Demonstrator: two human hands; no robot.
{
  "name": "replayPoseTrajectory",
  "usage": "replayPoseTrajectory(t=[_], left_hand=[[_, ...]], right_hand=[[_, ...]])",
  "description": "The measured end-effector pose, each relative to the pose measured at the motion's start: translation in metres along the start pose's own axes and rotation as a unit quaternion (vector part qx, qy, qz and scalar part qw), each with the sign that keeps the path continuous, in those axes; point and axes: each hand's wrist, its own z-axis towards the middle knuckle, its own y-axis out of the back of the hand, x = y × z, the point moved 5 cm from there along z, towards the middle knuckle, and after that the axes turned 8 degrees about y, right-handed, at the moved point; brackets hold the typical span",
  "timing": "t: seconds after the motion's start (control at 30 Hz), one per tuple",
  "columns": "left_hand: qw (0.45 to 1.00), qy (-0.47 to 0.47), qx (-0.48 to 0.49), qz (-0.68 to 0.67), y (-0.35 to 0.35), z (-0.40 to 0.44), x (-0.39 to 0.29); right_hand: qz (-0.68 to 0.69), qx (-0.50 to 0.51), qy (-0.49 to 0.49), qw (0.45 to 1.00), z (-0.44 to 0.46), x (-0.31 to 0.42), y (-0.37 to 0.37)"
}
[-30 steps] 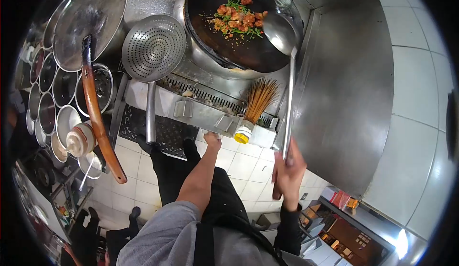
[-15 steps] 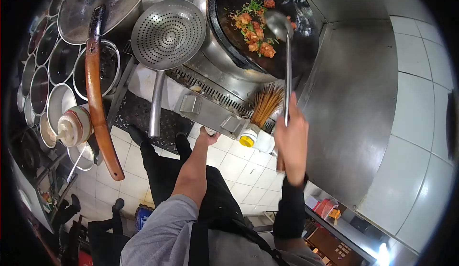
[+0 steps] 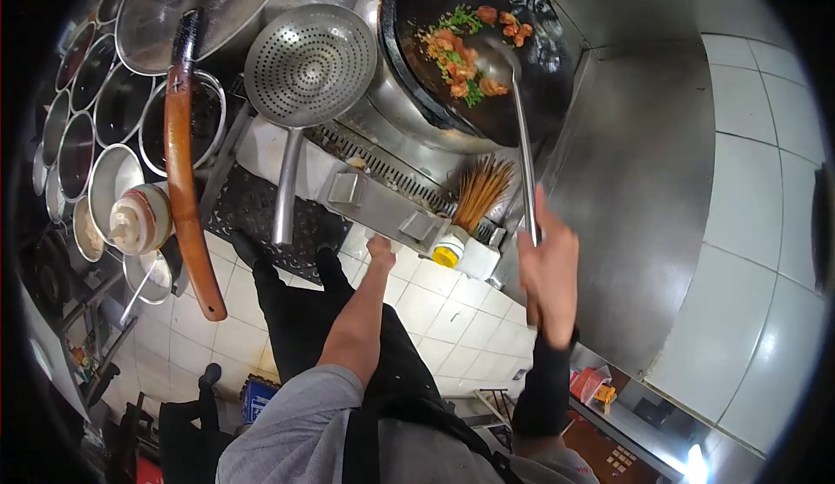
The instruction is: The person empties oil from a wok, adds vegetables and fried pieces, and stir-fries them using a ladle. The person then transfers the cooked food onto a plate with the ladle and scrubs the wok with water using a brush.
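Wrapped round the handle of a long metal ladle is my right hand. The ladle's bowl rests in a dark wok, against reddish fried pieces with green herbs. Some of the pieces lie apart, near the wok's upper side. My left hand is closed at the front edge of the metal stove counter; what it grips there is too small to make out. A bamboo brush stands beside a yellow-capped container between my hands and the wok.
Left of the wok lies a perforated strainer. Farther left are a wooden-handled pan, several metal pots and a sauce jar. A steel panel stands at the right. Another person's dark-clothed leg shows at lower left.
My right hand and the ladle have moved about in the wok, and the food has shifted and spread. The view has turned slightly. My left hand stays at the counter edge.
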Motion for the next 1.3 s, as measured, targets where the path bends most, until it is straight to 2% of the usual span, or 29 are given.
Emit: replayPoseTrajectory(t=[0.07, 0.13, 0.2, 0.23, 0.33, 0.4, 0.47, 0.5, 0.6, 0.63, 0.67, 0.73, 0.83, 0.87, 0.93, 0.97, 1.0, 1.03, 1.07, 1.1, 1.13, 1.17, 1.2, 1.23, 1.3], left_hand=[[0.988, 0.11, -0.026, -0.108, -0.018, -0.054, -0.027], [0.964, 0.148, 0.167, -0.142, -0.014, -0.032, -0.025], [0.969, 0.146, 0.196, -0.041, -0.006, -0.054, -0.03], [0.968, 0.086, 0.223, 0.079, 0.01, -0.042, -0.032], [0.957, 0.123, 0.094, 0.245, 0.048, -0.09, -0.064], [0.899, 0.037, 0.071, 0.431, 0.08, -0.118, -0.102], [0.889, 0.004, 0.026, 0.458, 0.104, -0.166, -0.138], [0.867, 0.007, 0.002, 0.498, 0.119, -0.18, -0.155], [0.829, -0.069, -0.024, 0.554, 0.156, -0.205, -0.194], [0.802, -0.088, -0.042, 0.589, 0.132, -0.277, -0.202], [0.798, -0.101, -0.024, 0.593, 0.152, -0.26, -0.21], [0.811, -0.126, -0.008, 0.571, 0.139, -0.319, -0.216], [0.852, -0.149, -0.005, 0.502, 0.145, -0.371, -0.223], [0.864, -0.152, -0.011, 0.48, 0.155, -0.371, -0.224], [0.875, -0.161, -0.008, 0.457, 0.16, -0.393, -0.221], [0.87, -0.163, -0.022, 0.464, 0.171, -0.384, -0.222], [0.856, -0.175, -0.006, 0.486, 0.169, -0.396, -0.219], [0.855, -0.165, -0.002, 0.491, 0.163, -0.42, -0.215], [0.858, -0.157, 0.008, 0.489, 0.151, -0.454, -0.211], [0.877, -0.149, 0.03, 0.455, 0.162, -0.436, -0.206], [0.893, -0.141, 0.056, 0.423, 0.17, -0.416, -0.202], [0.888, -0.153, 0.064, 0.428, 0.173, -0.415, -0.2], [0.882, -0.164, 0.072, 0.436, 0.173, -0.415, -0.199], [0.882, -0.17, 0.06, 0.436, 0.17, -0.427, -0.197], [0.862, -0.194, 0.032, 0.467, 0.172, -0.435, -0.198]], right_hand=[[0.056, -0.043, -0.042, 0.997, 0.031, -0.02, -0.019], [0.078, -0.075, -0.035, 0.993, 0.047, -0.029, -0.038], [0.078, -0.085, -0.013, 0.993, 0.045, -0.031, -0.047], [0.068, -0.079, -0.002, 0.995, 0.038, -0.031, -0.04], [0.04, -0.036, 0.032, 0.998, -0.008, -0.02, -0.003], [0.034, -0.07, 0.074, 0.994, -0.04, -0.012, 0.017], [0.068, -0.001, 0.027, 0.997, -0.057, -0.007, 0.046], [0.076, 0.008, 0.056, 0.996, -0.06, -0.011, 0.051], [0.025, -0.032, 0.111, 0.993, -0.036, -0.038, 0.019], [0.03, -0.054, 0.087, 0.994, -0.017, -0.043, 0.007], [0.036, -0.072, 0.063, 0.995, -0.002, -0.048, -0.008], [0.037, -0.166, 0.069, 0.983, 0.021, -0.063, -0.03], [0.016, -0.207, -0.008, 0.978, 0.043, -0.064, -0.022], [0.02, -0.234, -0.004, 0.972, 0.054, -0.066, -0.02], [0.227, -0.194, -0.071, 0.952, 0.068, -0.071, -0.019], [0.281, -0.175, -0.064, 0.941, 0.067, -0.07, -0.021], [0.244, -0.141, -0.026, 0.959, 0.058, -0.046, -0.007], [0.253, -0.097, -0.058, 0.961, 0.062, -0.069, -0.03], [0.323, -0.032, -0.081, 0.942, 0.043, -0.058, -0.024], [0.179, -0.085, 0.06, 0.978, 0.027, -0.031, -0.006], [0.115, -0.14, 0.117, 0.976, 0.008, -0.034, -0.012], [0.074, -0.16, 0.109, 0.978, -0.011, -0.042, -0.023], [0.015, -0.213, 0.193, 0.958, -0.036, -0.038, -0.02], [0.02, -0.14, 0.081, 0.987, -0.066, -0.018, 0.002], [-0.045, -0.112, 0.055, 0.991, -0.098, -0.048, -0.003]])
